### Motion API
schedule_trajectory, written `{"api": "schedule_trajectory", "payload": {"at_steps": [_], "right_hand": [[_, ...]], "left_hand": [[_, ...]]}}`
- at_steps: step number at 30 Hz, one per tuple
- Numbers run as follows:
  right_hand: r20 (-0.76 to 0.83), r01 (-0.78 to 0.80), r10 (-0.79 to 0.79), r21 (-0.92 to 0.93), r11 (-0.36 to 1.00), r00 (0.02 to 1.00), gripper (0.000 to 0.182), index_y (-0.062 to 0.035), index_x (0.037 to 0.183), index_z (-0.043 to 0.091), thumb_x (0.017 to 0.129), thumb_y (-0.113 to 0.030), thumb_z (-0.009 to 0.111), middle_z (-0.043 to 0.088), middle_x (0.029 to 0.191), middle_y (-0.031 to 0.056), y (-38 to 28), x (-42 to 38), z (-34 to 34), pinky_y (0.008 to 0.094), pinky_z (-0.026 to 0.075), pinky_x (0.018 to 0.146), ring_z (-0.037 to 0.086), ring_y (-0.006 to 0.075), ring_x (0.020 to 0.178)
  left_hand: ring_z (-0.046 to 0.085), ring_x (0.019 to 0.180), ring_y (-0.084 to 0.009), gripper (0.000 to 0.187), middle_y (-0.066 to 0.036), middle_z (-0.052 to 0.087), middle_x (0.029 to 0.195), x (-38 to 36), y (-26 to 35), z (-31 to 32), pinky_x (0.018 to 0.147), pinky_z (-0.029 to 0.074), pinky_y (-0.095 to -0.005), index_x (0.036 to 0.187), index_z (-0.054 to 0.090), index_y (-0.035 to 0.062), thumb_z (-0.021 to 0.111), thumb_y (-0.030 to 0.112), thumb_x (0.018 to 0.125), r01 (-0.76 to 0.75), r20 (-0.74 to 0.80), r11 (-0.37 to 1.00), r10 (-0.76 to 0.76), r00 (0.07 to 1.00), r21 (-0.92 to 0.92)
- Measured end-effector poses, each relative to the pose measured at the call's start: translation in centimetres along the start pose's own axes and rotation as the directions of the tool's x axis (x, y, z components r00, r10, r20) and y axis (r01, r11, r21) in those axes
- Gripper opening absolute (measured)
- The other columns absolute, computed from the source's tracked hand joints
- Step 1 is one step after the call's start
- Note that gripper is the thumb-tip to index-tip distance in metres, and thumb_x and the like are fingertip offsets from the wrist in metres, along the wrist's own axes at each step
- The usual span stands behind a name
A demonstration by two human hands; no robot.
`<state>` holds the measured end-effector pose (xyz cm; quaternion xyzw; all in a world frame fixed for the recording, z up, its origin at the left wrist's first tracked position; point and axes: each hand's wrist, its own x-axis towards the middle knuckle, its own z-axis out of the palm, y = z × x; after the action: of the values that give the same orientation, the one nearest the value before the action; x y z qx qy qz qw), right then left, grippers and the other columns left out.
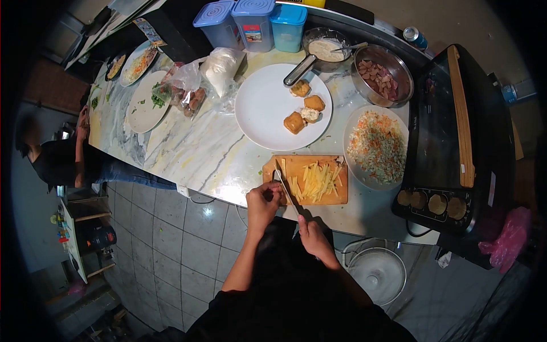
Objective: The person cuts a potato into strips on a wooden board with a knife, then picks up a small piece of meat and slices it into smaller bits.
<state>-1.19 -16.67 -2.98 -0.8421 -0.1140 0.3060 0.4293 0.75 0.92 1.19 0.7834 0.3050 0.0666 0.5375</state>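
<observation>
My right hand (314, 240) grips a knife (289, 191) by its handle, the blade pointing away from me over the left part of a wooden cutting board (276, 161). My left hand (262, 210) is closed, its fingertips bunched right beside the blade at the board's front left corner. Whatever those fingers may pinch is too small to make out. Thin pale-yellow strips (320, 181) lie in a loose pile on the board, to the right of the blade.
Beyond the board stands a white plate (256, 108) with fried tofu pieces (294, 122). To the right are a plate of chopped vegetables (373, 151), a bowl of pinkish chunks (380, 77) and a toaster oven (439, 142). Another person (62, 159) stands at the counter's left end.
</observation>
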Motion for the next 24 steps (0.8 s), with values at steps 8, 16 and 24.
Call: {"api": "schedule_trajectory", "payload": {"at_steps": [8, 16, 24], "right_hand": [[-0.015, 0.005, -0.005, -0.032, 0.999, 1.0, 0.059, 0.0083, 0.067, 0.052, 0.097, -0.039, 0.035, 0.053, 0.064, 0.0275, 0.4, 0.1, 0.3, 0.0483, 0.041, 0.063, 0.054, 0.044, 0.066], [0.008, -0.048, 0.048, -0.027, 0.998, 0.999, 0.064, 0.0088, 0.062, 0.051, 0.098, -0.041, 0.032, 0.053, 0.061, 0.0285, -0.8, 0.7, -0.3, 0.0486, 0.041, 0.06, 0.054, 0.0448, 0.064], [0.057, -0.098, 0.099, -0.025, 0.995, 0.993, 0.073, 0.0142, 0.067, 0.053, 0.096, -0.047, 0.028, 0.052, 0.072, 0.0384, -2.3, 1.3, -0.8, 0.0544, 0.043, 0.07, 0.053, 0.0528, 0.08]], "left_hand": [[0.065, 0.068, -0.0116, 0.011, -0.011, 0.069, 0.076, 0.1, -0.5, 0.1, 0.065, 0.051, -0.0248, 0.085, 0.066, -0.0056, 0.061, -0.002, 0.075, 0.01, 0.02, 0.998, -0.008, 1.0, -0.064], [0.067, 0.07, -0.0155, 0.013, -0.013, 0.069, 0.077, 0.2, -0.4, -0.2, 0.067, 0.052, -0.0254, 0.086, 0.065, -0.0092, 0.058, -0.005, 0.076, -0.048, 0.027, 0.999, 0.048, 0.998, 0.001], [0.067, 0.07, -0.0152, 0.014, -0.013, 0.068, 0.076, 0.2, -0.5, -0.1, 0.067, 0.052, -0.0256, 0.087, 0.065, -0.0084, 0.058, -0.004, 0.076, -0.057, 0.013, 0.998, 0.057, 0.998, -0.004]]}}
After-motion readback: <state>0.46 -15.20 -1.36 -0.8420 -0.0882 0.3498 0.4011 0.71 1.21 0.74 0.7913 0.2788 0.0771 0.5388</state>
